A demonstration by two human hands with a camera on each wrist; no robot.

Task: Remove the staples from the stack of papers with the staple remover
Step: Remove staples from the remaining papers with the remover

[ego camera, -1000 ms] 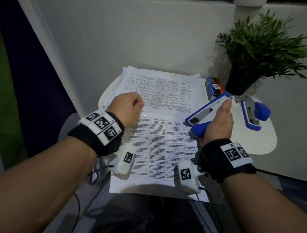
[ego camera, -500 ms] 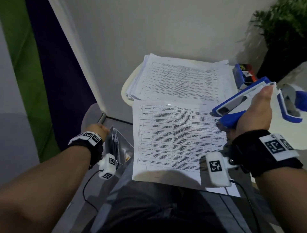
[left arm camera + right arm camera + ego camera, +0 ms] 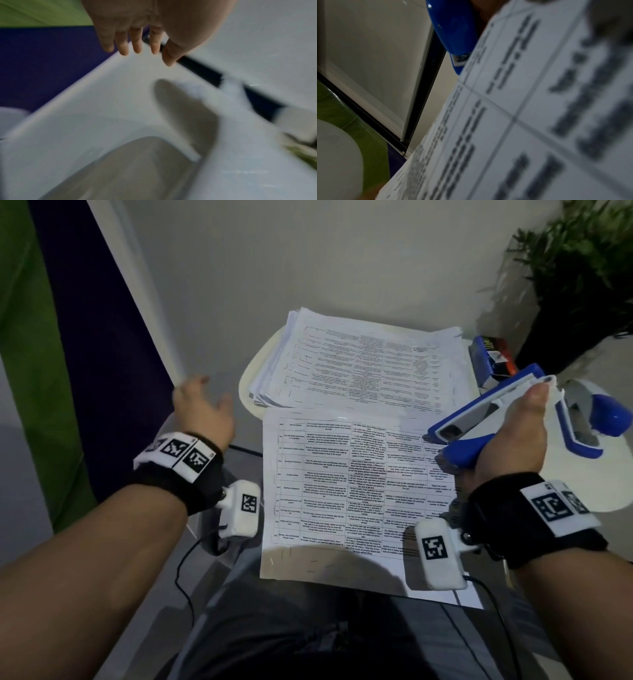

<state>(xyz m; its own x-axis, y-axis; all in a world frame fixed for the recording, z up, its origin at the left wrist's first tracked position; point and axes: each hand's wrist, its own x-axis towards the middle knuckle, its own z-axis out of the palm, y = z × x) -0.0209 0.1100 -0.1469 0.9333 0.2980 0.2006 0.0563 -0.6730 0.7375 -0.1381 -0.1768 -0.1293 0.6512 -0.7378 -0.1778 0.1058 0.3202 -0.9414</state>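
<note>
**Two hands, one busy, one free**

One sheet (image 3: 356, 494) lies nearest the person, its far edge meeting the paper stack (image 3: 363, 364) on the table (image 3: 248, 378); dark marks line its near margin, probably staples. Right of the sheet, the right hand (image 3: 510, 436) wraps its fingers round the remover (image 3: 479, 419), nose aimed back at the sheet, seemingly poised to bite. Left of the sheet and off it, the left hand (image 3: 202, 409) hangs with fingers (image 3: 137, 40) spread, holding nothing, likely free to pin paper down.

I see matt white printed paper sheets (image 3: 356, 494), a glossy blue and white plastic staple remover (image 3: 479, 422), a smooth matt white surface (image 3: 582, 494), black cloth wristbands (image 3: 513, 518).
</note>
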